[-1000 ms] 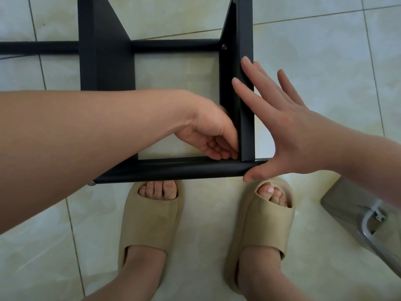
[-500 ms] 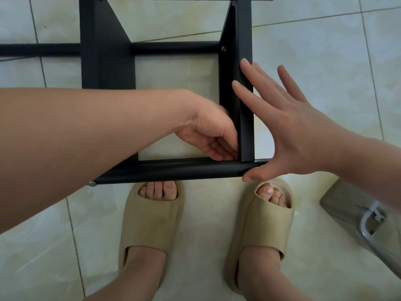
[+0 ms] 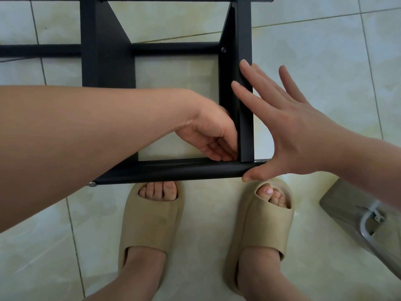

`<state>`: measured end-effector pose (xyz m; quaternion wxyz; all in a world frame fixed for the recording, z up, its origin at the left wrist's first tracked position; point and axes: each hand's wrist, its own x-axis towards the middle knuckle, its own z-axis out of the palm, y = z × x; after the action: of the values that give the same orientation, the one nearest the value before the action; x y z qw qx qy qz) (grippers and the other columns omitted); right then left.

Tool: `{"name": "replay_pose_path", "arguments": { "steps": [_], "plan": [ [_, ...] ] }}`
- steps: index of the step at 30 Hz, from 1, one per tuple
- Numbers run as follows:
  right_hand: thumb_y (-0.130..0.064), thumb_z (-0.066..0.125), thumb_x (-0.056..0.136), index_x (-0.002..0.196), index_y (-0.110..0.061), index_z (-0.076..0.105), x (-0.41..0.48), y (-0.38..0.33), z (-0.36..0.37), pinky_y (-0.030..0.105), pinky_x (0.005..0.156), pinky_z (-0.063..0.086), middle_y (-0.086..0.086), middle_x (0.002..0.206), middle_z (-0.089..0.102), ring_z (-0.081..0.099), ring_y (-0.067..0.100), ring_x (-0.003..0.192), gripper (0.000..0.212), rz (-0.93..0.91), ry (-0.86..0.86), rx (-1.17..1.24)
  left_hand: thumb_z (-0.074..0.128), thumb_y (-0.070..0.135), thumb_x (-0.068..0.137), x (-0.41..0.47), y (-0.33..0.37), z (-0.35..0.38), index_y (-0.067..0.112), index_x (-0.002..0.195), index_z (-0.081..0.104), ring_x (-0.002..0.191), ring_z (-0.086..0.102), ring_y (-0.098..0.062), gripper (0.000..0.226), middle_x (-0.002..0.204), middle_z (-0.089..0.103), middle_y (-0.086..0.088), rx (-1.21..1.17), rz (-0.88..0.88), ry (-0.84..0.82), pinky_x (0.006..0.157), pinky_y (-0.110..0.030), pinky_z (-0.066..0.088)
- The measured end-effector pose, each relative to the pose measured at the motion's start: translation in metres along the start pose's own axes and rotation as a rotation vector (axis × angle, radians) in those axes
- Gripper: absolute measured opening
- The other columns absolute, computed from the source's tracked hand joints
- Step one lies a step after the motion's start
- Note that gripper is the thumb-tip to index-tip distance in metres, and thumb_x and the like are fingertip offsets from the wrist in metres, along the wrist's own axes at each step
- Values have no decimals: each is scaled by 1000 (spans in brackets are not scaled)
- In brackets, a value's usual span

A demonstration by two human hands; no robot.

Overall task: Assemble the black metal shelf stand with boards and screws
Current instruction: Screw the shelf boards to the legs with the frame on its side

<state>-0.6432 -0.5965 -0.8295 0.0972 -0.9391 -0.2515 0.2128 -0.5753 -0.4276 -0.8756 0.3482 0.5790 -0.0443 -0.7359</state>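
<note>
Head view, looking down. The stand (image 3: 173, 170) is resting on the tiled floor (image 3: 325, 61), and its near bar is crossing just ahead of two beige slippers (image 3: 152, 218).

- **Left grip:** The left grip (image 3: 208, 135) is reaching across into the inner corner where the right panel (image 3: 246, 40) is meeting the near bar. Its fingers are curling against the panel's inner face. Whether they are pinching anything cannot be told.
- **Right grip:** The right grip (image 3: 288, 131) is spreading flat with straight fingers. Its fingertips are lying on the panel's outer edge, and its thumb is touching the bar's right end.
- **Other items:** A screw (image 3: 223, 49) is sitting where the far bar is joining the panel. A grey object (image 3: 347, 205) is lying at the right edge.
</note>
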Motion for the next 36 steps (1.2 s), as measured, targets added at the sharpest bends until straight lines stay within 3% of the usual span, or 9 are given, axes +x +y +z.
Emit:
{"name": "replay_pose_path", "arguments": {
  "steps": [10, 24, 31, 36],
  "plan": [
    [-86, 59, 58, 161, -7, 6, -1, 0, 1, 52, 124, -10, 18, 168, -8, -7, 29, 156, 140, -6, 0, 2, 59, 0, 92, 3, 2, -1, 9, 84, 69, 71, 58, -12, 16, 77, 67, -4, -9, -22, 7, 74, -22, 47],
    [-87, 60, 58, 162, -9, 3, 0, 1, 2, 53, 124, -10, 17, 168, -11, -9, 29, 156, 141, -6, -9, 9, 57, -5, 91, 3, 2, -1, 7, 87, 68, 73, 61, -12, 17, 78, 66, -5, -93, -41, -7, 78, -22, 50],
    [-86, 61, 59, 162, -9, 3, 0, 1, 4, 52, 124, -10, 18, 167, -11, -10, 29, 156, 141, -13, -4, 18, 55, -7, 92, 3, -2, 0, 3, 102, 66, 85, 62, -17, 18, 100, 63, -14, -139, -8, -11, 88, -25, 51],
    [-87, 60, 59, 162, -9, 3, 0, 1, 3, 52, 124, -11, 18, 167, -11, -11, 29, 156, 141, -16, -6, 20, 56, 0, 94, 1, -3, -2, 7, 100, 67, 83, 61, -16, 14, 90, 67, -8, -89, -25, -13, 85, -26, 51]
  ]
}}
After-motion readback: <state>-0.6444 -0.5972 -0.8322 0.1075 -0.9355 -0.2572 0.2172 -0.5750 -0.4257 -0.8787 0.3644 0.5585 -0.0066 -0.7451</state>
